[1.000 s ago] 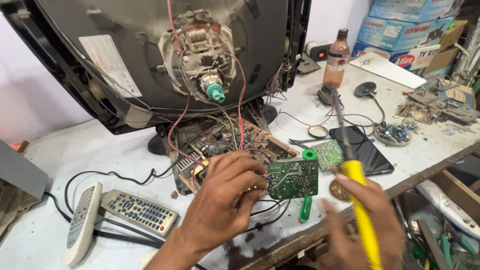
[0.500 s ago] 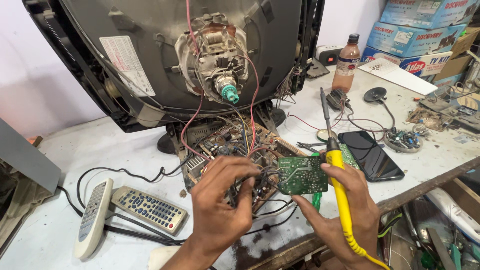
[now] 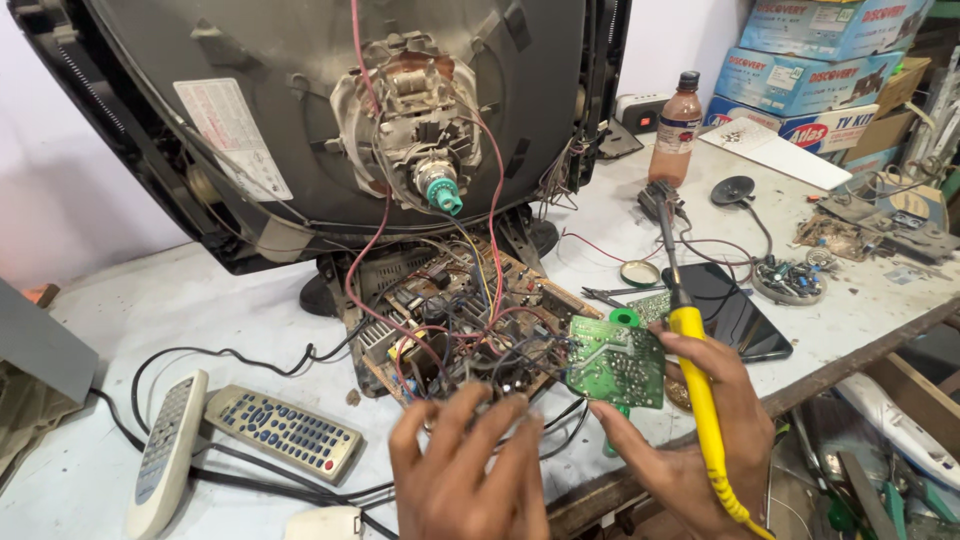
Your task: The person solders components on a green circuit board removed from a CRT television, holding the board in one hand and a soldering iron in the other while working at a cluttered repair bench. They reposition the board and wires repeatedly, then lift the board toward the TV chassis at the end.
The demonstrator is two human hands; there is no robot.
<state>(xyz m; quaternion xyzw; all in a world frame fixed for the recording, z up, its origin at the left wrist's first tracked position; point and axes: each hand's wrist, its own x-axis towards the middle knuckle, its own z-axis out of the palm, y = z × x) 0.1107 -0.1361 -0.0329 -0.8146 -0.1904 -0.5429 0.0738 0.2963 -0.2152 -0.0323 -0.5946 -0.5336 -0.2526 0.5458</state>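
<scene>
The iron (image 3: pixel 700 400) had a glossy yellow plastic handle and a thin metal shaft. The small board (image 3: pixel 616 362) looked matt green. The tube (image 3: pixel 330 110) was dull grey glass, dusty. The bottle (image 3: pixel 676 130) was clear plastic, and the phone (image 3: pixel 730 312) glossy black. The worktop (image 3: pixel 200 320) looked white, scuffed, wooden-edged.

An electronics repair workshop, as I see it from the head camera.

I'm looking at an opened tube television (image 3: pixel 330 120) with its main circuit board (image 3: pixel 450 310) bared on a stained table (image 3: pixel 250 310), two remote controls (image 3: pixel 285 432), loose parts in a small dish (image 3: pixel 790 280), a yellow soldering iron (image 3: pixel 700 380), and stacked cardboard boxes (image 3: pixel 820 60) behind.
</scene>
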